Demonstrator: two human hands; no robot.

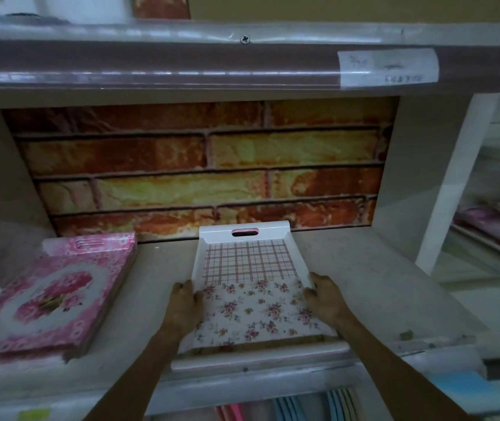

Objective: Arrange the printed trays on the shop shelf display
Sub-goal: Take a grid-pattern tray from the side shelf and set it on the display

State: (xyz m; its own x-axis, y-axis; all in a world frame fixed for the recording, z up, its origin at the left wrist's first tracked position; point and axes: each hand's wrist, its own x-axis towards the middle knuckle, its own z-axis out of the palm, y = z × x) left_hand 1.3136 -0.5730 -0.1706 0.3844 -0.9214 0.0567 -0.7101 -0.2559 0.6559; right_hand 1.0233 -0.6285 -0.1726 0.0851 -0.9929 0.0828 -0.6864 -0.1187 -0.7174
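A white tray [248, 287] printed with a pink check at the far half and small flowers at the near half lies flat on the shelf board [364, 287], its handle slot toward the brick-pattern back wall. My left hand [183, 305] grips its left rim and my right hand [326, 297] grips its right rim, thumbs on the inside. The tray's near edge overhangs the shelf front a little. A stack of pink rose-printed trays [51, 299] lies at the left of the same shelf.
The shelf above [242, 65] overhangs close overhead, with a paper label [388, 68] at the right. A white upright [452, 189] bounds the bay on the right; more trays [498, 220] lie beyond it. Coloured items [288, 405] stand on the shelf below.
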